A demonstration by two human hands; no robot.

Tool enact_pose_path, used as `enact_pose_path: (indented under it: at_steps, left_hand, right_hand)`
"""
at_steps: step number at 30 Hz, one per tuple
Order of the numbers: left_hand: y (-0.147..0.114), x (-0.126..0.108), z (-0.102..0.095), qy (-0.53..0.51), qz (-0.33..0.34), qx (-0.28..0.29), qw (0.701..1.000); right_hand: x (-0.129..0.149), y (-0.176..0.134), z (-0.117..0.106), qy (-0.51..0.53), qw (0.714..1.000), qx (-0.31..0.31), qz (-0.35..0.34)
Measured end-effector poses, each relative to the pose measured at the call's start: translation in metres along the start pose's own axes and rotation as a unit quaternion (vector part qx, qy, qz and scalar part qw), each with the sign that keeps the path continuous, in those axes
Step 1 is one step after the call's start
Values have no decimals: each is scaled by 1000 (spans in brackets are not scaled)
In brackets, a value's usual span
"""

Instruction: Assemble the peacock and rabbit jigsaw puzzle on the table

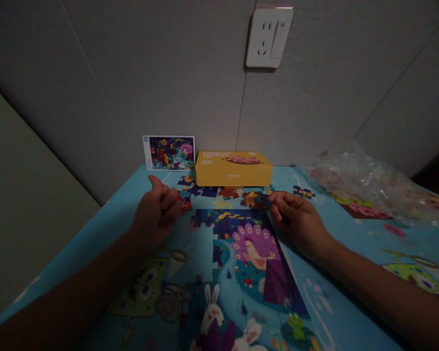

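A partly assembled jigsaw puzzle (pixel 249 292), showing a pink peacock, white rabbits and a frog, lies in front of me, with a gap at its upper left. My right hand (pixel 296 217) is above its upper right edge, thumb and forefinger pinched on a dark blue puzzle piece (pixel 265 200) beside other loose pieces. On the other side, my left hand (pixel 157 209) hovers left of the gap. Its fingers are curled in and its thumb sticks up; I see nothing in it. Loose red puzzle pieces (pixel 185 201) lie just right of its fingers.
A yellow puzzle box (pixel 234 174) stands against the wall, with a reference picture card (pixel 171 153) leaning beside it. Several loose pieces (pixel 229 192) lie before the box, and one piece (pixel 303 192) lies apart. Crumpled clear plastic bags (pixel 373 183) cover the right side of the blue patterned tablecloth (pixel 120 200).
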State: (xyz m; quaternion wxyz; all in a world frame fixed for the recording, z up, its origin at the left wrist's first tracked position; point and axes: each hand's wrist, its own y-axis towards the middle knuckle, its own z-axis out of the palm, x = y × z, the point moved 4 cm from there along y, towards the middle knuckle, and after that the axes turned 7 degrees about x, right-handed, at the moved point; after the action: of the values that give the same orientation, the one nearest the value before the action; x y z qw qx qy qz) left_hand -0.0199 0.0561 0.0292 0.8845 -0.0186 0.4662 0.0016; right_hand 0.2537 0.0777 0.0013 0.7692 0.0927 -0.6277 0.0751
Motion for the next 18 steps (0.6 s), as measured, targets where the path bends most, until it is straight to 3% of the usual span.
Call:
enact_pose_path:
  at_steps: [6,10,15,18]
  left_hand:
    - [-2,0,4,23,6,-2,1000]
    - [-3,0,5,41,1,3,999]
    - [-1,4,-4,68,-17,35,997]
    - [1,7,-7,88,-33,31,995]
  right_hand:
    - [0,-1,1,2,1000,-5,3]
    - [8,2,-4,-11,999,-36,-36]
    - [31,14,-44,-47,969,-178,-165]
    - [41,23,-72,-160,946,-209,-188]
